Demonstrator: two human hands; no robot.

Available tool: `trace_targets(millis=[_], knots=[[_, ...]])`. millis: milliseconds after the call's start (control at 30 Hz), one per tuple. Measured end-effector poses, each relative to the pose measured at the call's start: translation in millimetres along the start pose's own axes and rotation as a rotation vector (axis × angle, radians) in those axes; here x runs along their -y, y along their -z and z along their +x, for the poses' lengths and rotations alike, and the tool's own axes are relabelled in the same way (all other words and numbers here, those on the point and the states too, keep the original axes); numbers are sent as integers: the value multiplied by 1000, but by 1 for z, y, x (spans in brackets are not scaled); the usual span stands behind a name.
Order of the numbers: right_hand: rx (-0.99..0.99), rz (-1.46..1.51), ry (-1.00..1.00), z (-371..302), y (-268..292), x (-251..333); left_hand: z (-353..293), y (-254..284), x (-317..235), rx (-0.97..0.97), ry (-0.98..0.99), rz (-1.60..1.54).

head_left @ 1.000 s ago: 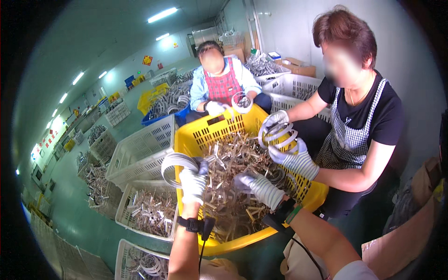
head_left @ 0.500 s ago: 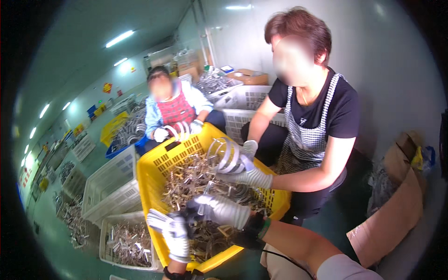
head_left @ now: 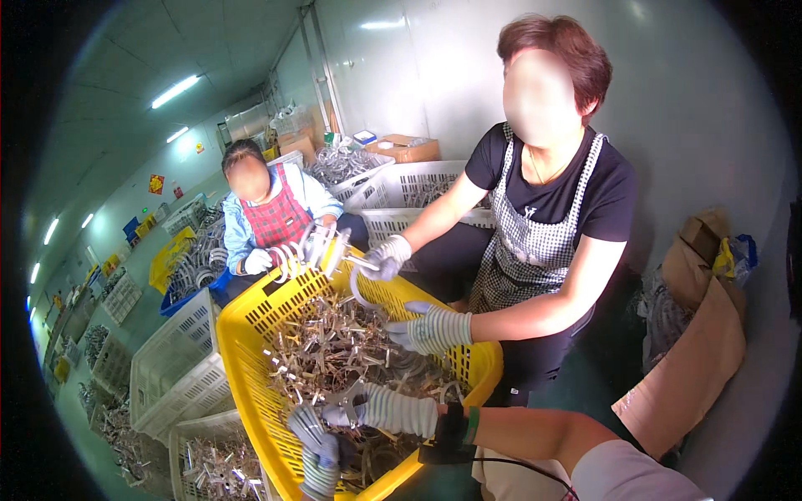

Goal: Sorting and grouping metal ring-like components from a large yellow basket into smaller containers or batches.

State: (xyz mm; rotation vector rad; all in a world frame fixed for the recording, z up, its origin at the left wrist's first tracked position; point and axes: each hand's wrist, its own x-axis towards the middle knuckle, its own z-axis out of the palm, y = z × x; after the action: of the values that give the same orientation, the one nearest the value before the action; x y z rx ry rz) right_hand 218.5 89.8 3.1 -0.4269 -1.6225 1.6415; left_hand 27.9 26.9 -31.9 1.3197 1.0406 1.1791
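Note:
A yellow slatted crate (head_left: 242, 367) full of loose metal pieces (head_left: 326, 342) stands in front of me. Over its near part are both my hands, in striped knit gloves. My left hand (head_left: 316, 447) is by the near left wall, fingers stretched out and slightly bent, nothing visible in them. Just right of it my right hand (head_left: 393, 411) reaches in from the right, fingers closed at a grey curved metal piece (head_left: 361, 391); whether it grips that piece is unclear. Across the crate a co-worker's gloved hands (head_left: 430, 328) handle a curved metal band (head_left: 357, 288).
Another person (head_left: 276, 204) in a red checked apron sits beyond the crate, holding several curved bands (head_left: 288, 260). White crates (head_left: 180, 359) stand at left, one with metal pieces (head_left: 221, 468). Cardboard (head_left: 685, 367) leans at right.
My view has shifted. My left hand's spread fingers have come closer together, beside my right hand. The co-worker's hands have drawn apart, the bundle of bands now near the far rim.

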Motion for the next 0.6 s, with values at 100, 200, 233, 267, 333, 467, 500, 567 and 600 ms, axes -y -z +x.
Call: trace_targets(millis=[100,200,233,267,333,467,500,567,600], knots=[[13,359,158,-8,1,-9,10,-16,-8,139,-106,64],[-39,-314,415,-5,4,-9,11,-18,-8,72,-61,-46],[-28,-628,537,3,5,-7,10,-18,-16,43,81,-171],[-23,-959,675,6,5,-1,5,-9,-16,69,-369,211],[74,-1037,616,10,1,-9,-6,-18,-26,-36,-185,85],[-121,-530,285,-11,6,9,7,-17,-29,-68,-175,-35],[-154,-390,304,-4,9,4,11,-13,-25,-98,-223,25],[-307,-41,11,-6,3,19,12,-5,-34,-234,-414,258],[-357,-158,-97,-9,21,4,15,4,-34,-189,-531,439]])
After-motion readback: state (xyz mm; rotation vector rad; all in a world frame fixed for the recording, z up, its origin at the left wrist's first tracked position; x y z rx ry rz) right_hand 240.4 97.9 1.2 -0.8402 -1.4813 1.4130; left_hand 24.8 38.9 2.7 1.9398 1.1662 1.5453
